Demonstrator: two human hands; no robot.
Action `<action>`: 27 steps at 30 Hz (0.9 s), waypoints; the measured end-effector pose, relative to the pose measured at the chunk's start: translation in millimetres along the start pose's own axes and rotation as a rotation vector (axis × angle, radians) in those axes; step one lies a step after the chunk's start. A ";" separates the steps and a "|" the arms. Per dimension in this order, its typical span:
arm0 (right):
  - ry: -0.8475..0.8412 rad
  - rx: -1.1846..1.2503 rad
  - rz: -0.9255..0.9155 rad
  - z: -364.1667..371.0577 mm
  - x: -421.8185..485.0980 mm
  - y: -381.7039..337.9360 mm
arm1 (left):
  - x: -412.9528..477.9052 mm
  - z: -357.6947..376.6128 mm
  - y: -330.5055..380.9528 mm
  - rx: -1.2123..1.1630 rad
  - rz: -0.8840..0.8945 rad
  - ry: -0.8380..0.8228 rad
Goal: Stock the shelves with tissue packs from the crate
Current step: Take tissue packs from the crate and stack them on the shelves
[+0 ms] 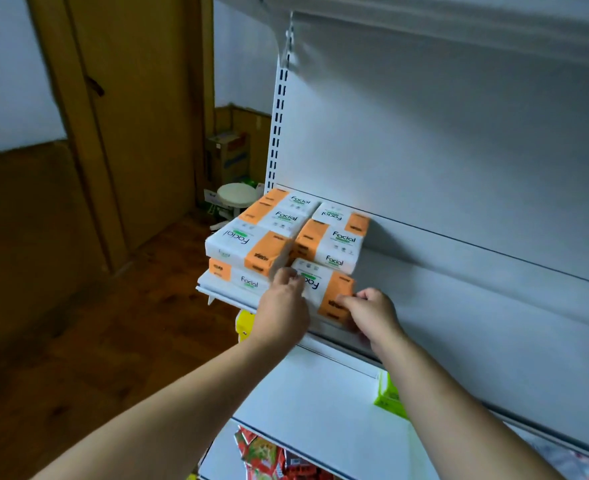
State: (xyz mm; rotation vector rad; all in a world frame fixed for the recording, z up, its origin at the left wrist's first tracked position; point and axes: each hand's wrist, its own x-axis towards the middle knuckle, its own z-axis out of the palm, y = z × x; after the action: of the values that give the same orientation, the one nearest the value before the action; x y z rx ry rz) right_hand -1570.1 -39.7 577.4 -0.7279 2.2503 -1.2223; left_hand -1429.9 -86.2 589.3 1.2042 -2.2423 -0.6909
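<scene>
White-and-orange item in hand: a rectangular, film-wrapped tissue pack [322, 289] printed "Facial", lying flat near the front of the white painted-metal shelf [442, 289], just in front of the right-hand column of stock.
Left hand: the left hand [282, 306] has its fingers curled onto the pack's white end and pinches it.
Right hand: the right hand [372, 313] has its fingers folded over the orange end and is clamped on it.
Stock in place: stacked packs [251, 244] of the same print stand in two columns, side by side and touching.
Step in hand (judgement): seating this pack at the front of the right column.
Method advised: slide it flat towards the back until it meets the pack behind. Square its long edge to the shelf lip and butt it against the left column. Keep pressure light, then let go of both ends together.
Materials: the film is glossy and the pack's corners soft, so it likely dents under a hard squeeze. The shelf is smooth and rigid, hung on a slotted white upright [279, 109].
Crate: not in view.
</scene>
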 end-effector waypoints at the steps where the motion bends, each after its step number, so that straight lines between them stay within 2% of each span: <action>1: 0.002 0.015 0.007 0.3 0.6 0.3 | -1.1 2.9 0.6 0.020 0.037 -0.012; 4: -0.011 0.050 0.022 -1.7 -0.6 1.0 | -5.0 8.4 2.9 0.030 0.096 -0.018; 12: -0.086 0.145 0.056 -11.3 -16.9 -3.7 | -16.8 1.9 6.5 0.014 0.081 0.011; 15: -0.026 0.180 0.031 -22.9 -30.3 -1.2 | -29.4 -3.7 10.0 -0.009 0.055 0.027; 19: -0.021 0.269 -0.075 -42.2 -74.4 3.4 | -57.9 -12.7 15.2 -0.071 0.016 0.138; 23: -0.186 0.306 -0.149 -41.4 -131.5 12.2 | -115.2 -25.7 9.7 -0.051 -0.050 0.246; 27: -0.418 0.260 -0.128 -0.5 -190.2 32.7 | -194.9 -37.4 -23.9 -0.102 -0.238 0.288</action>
State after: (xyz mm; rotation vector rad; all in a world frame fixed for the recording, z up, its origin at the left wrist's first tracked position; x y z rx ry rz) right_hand -1435.8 98.9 578.7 -0.9360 1.6948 -1.2551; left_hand -1297.3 61.6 565.6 1.4340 -1.8267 -0.6640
